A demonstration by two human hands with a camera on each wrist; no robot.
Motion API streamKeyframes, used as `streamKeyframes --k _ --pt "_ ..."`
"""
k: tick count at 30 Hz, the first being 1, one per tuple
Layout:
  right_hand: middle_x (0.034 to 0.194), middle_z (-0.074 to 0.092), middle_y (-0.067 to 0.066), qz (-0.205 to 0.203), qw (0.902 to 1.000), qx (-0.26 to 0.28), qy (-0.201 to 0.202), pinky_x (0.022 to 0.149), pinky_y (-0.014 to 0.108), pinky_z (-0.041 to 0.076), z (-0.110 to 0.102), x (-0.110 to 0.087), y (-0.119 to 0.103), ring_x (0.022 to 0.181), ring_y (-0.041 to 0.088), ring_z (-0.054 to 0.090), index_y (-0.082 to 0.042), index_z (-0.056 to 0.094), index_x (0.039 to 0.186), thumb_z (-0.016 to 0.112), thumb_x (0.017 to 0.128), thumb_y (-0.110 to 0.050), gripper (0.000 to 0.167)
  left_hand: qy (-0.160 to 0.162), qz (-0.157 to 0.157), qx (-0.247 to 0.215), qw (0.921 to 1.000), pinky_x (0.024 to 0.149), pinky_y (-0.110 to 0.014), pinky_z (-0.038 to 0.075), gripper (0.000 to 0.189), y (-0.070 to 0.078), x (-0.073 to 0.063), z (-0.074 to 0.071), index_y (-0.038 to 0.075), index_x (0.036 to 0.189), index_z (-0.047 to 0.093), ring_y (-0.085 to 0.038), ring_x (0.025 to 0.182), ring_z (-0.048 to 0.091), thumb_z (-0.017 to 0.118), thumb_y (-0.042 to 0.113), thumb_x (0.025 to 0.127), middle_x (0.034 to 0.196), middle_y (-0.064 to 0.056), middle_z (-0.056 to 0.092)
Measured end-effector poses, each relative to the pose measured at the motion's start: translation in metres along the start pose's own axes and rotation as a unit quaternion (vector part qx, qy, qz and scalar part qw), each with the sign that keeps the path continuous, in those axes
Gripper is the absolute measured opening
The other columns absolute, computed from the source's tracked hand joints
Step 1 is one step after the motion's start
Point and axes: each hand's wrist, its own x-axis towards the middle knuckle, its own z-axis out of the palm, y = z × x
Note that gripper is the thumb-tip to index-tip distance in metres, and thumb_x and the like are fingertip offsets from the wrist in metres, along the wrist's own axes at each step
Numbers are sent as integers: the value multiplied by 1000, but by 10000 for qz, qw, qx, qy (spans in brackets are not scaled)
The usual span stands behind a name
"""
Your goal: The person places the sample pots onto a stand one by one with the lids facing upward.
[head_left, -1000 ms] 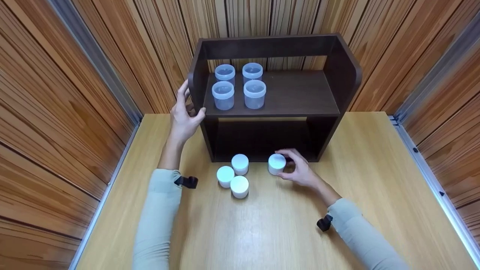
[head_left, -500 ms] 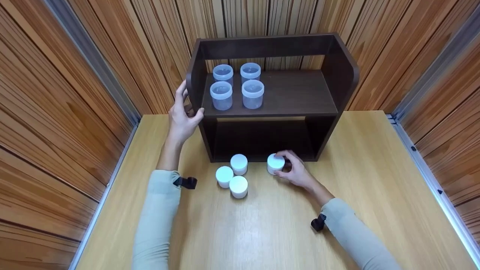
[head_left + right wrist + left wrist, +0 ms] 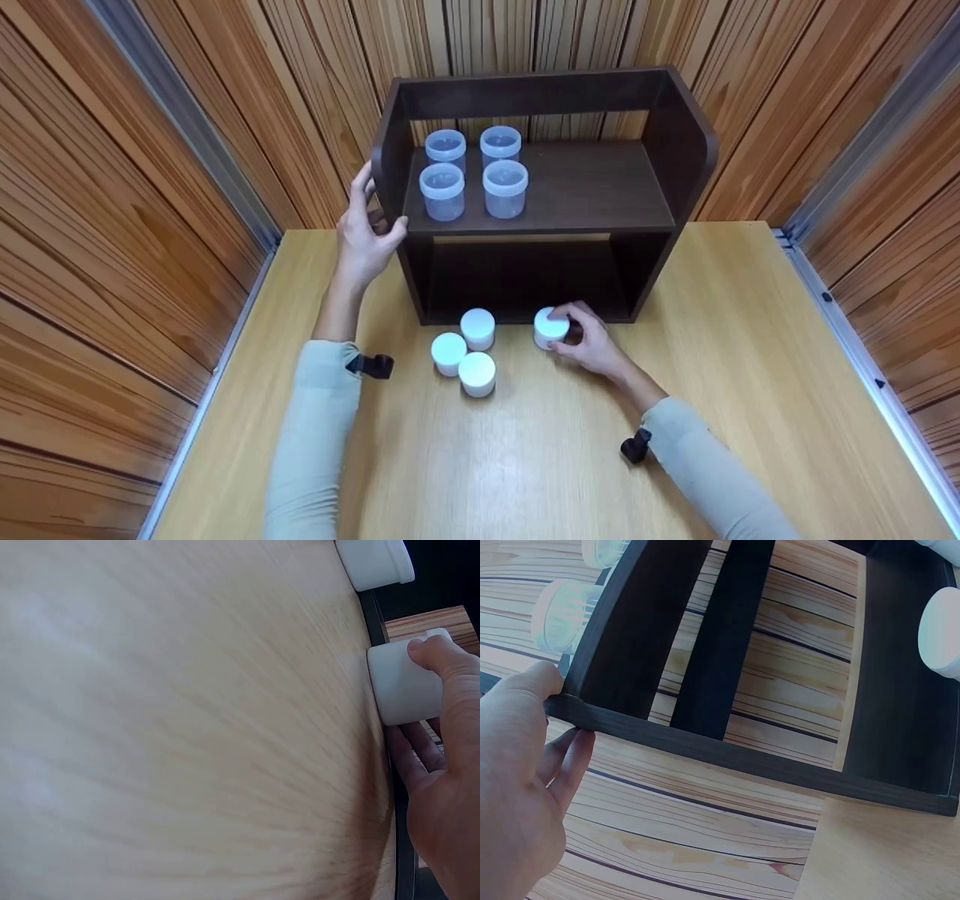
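Note:
My left hand (image 3: pixel 364 240) holds the left side panel of a dark brown two-tier shelf (image 3: pixel 600 180). In the left wrist view its thumb (image 3: pixel 540 680) lies at the front edge and other fingers press the panel's outer face. My right hand (image 3: pixel 592 345) grips a white lidded jar (image 3: pixel 551 328) standing on the table before the shelf. The right wrist view shows the thumb on the lid's edge of this jar (image 3: pixel 405 682), with other fingers partly hidden behind it. Left of it stand three similar white jars (image 3: pixel 478 373), close together.
Several translucent jars (image 3: pixel 505 199) stand in two rows on the left half of the upper tier. Below lies the lower compartment (image 3: pixel 525 277), open at the front. The light wood table (image 3: pixel 480 465) is bounded by wood-panelled walls (image 3: pixel 127 225).
The right hand has shifted slightly left and its fingers now sit further over the white jar. The left hand keeps its hold on the shelf. The camera view has shifted a little.

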Motion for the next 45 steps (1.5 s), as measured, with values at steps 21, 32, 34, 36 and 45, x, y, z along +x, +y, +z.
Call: streamKeyframes --k 21,32,34,36,45 --pt "131 69 18 -256 9995 -81 150 95 38 64 -13 4 -25 122 10 60 -3 76 123 93 84 5 43 13 36 -76 10000 112 -59 65 84 1 -2 0 11 173 34 -47 146 67 72 -2 99 176 -24 48" --pt "133 68 22 -730 9972 -74 174 97 21 62 -24 5 -58 122 7 62 -1 76 124 92 84 6 44 12 4 -34 10000 111 -57 66 83 0 -1 -1 12 174 34 -48 142 70 72 0 101 176 -25 47" --pt "133 68 22 -883 9959 -78 196 97 21 62 -26 6 -65 122 6 61 -1 76 123 91 83 6 43 11 10 -11 10000 112 -57 66 83 0 -1 -1 12 174 34 -47 144 69 72 1 101 176 -25 47" --pt "132 68 23 -1041 9943 -84 210 96 20 61 -28 7 -72 123 5 61 -1 77 122 92 82 7 43 19 31 8 10000 113 -57 65 83 0 -1 -1 11 173 34 -46 147 67 72 1 101 176 -24 47" --pt "129 67 24 -1489 9885 41 245 93 14 60 -35 10 -91 122 3 61 0 77 120 91 81 8 42 92 145 -25 9998 107 -49 69 83 -1 0 1 7 172 35 -48 136 74 72 -2 98 173 -26 51"
